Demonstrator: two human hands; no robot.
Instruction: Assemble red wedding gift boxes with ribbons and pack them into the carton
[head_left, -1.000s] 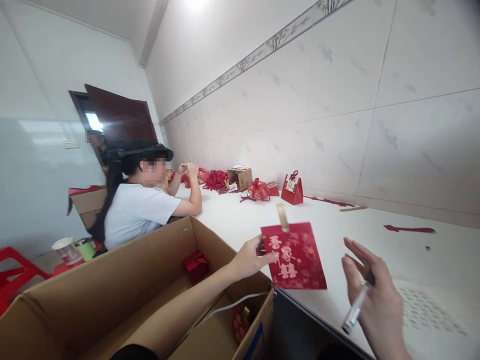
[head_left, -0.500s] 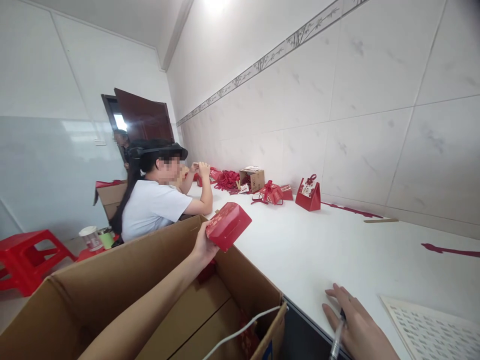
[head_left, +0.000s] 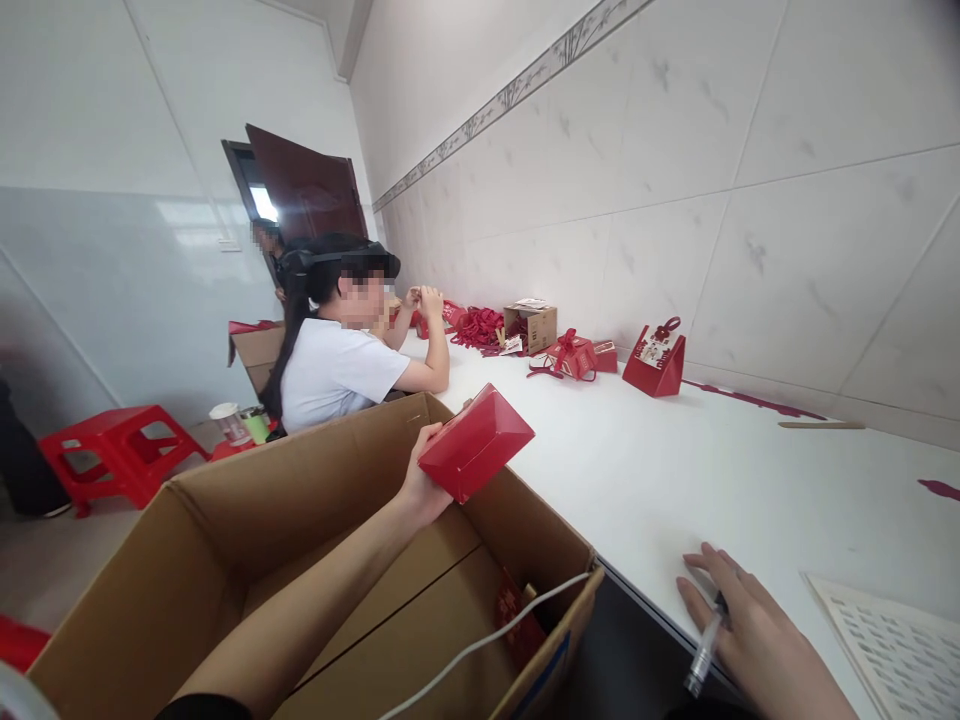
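One view, head camera. Left hand (head_left: 421,478), its grip closed on a red box (head_left: 475,441), holds it above the far rim of the open carton (head_left: 300,480), beside the counter (head_left: 637,480). Right hand (head_left: 757,640) rests flat on the counter right of the carton, fingers loosely curled over a pen (head_left: 705,650). A seated person (head_left: 337,360) works beyond the carton.

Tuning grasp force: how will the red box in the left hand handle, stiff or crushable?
The red box is probably light: the left hand holds it by one end. It looks like thin folded card, so likely crushable. Flat faces suggest no rolling.
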